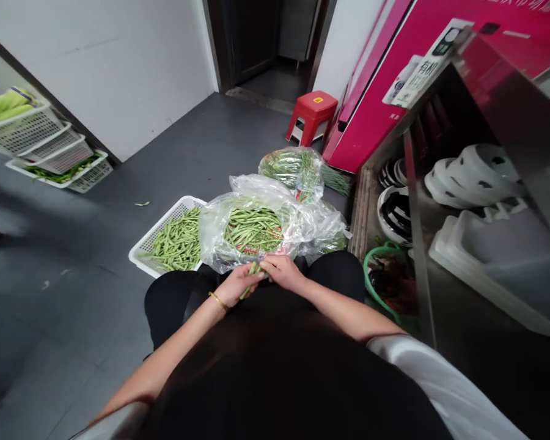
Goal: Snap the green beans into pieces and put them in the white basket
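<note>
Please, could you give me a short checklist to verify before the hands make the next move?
1. Left hand holds the green beans: ok.
2. Right hand beside the left: ok; its grip on them: cannot tell.
3. Plastic bag open, with beans showing inside: ok.
4. White basket upright, left of the bag, with beans in it: ok.
5. Floor free of scraps: not ok, a green piece lies beyond the basket.

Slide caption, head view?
Left hand grips green beans, right hand at their ends, near an open plastic bag and a white basket.
</note>
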`<control>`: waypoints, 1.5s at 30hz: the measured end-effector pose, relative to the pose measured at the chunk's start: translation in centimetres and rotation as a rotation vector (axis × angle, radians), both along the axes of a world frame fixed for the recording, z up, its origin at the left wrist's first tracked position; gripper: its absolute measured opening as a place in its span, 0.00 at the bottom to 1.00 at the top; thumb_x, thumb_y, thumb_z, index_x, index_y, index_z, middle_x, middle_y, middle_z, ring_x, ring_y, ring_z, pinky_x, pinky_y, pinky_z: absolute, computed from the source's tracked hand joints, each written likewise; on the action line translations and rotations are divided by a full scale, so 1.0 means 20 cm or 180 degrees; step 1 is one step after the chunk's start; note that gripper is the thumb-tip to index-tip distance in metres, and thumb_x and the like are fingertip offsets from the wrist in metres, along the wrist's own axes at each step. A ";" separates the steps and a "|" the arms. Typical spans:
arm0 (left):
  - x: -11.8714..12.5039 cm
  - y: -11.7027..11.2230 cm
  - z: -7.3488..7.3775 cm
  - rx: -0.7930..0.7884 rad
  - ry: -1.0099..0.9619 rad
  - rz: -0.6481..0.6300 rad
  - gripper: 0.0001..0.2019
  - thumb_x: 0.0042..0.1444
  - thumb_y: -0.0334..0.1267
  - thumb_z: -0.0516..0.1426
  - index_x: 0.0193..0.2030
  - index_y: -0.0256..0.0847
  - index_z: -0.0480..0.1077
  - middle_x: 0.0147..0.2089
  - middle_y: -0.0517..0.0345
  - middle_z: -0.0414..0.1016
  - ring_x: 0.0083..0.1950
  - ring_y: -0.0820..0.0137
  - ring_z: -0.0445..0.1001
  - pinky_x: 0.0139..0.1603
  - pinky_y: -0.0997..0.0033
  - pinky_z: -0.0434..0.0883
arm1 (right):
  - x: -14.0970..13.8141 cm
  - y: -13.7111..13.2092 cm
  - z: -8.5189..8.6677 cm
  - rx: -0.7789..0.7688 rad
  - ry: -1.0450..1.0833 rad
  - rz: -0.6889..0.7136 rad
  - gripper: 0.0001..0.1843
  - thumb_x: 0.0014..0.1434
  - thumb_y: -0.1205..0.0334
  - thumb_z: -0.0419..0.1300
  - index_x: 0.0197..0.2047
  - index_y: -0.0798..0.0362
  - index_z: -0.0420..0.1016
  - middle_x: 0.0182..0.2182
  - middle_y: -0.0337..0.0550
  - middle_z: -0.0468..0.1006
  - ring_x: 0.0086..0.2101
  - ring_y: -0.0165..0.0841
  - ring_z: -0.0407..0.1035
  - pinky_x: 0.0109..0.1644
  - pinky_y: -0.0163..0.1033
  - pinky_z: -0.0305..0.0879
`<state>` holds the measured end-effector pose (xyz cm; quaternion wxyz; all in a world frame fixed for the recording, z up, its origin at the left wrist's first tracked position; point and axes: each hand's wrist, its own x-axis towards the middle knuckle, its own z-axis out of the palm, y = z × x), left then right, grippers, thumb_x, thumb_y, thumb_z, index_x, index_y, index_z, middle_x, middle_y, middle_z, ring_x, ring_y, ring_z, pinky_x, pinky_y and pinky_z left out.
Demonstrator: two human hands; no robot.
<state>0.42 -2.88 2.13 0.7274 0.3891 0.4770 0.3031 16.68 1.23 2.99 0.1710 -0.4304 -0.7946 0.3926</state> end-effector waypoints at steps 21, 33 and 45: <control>-0.06 0.10 -0.12 -0.1292 -0.1026 0.1163 0.11 0.48 0.35 0.63 0.35 0.28 0.74 0.21 0.56 0.71 0.18 0.78 0.64 0.19 0.77 0.64 | 0.05 0.30 -0.14 0.0932 -0.0784 0.0003 0.13 0.62 0.66 0.48 0.46 0.56 0.70 0.42 0.49 0.75 0.43 0.34 0.69 0.49 0.38 0.64; 0.03 0.09 -0.03 -0.0473 -0.1476 0.1636 0.14 0.41 0.33 0.66 0.33 0.32 0.69 0.30 0.56 0.72 0.18 0.85 0.57 0.14 0.85 0.53 | 0.13 -0.04 -0.04 0.1476 -0.0064 0.0214 0.15 0.63 0.63 0.47 0.45 0.57 0.72 0.40 0.52 0.77 0.41 0.34 0.71 0.48 0.39 0.66; 0.03 -0.04 -0.05 0.0465 0.0212 0.1387 0.15 0.39 0.41 0.67 0.30 0.34 0.71 0.16 0.66 0.62 0.15 0.81 0.57 0.14 0.81 0.53 | 0.00 0.00 0.04 0.0341 -0.1651 0.0786 0.09 0.54 0.65 0.54 0.33 0.56 0.76 0.32 0.47 0.79 0.34 0.35 0.72 0.35 0.34 0.63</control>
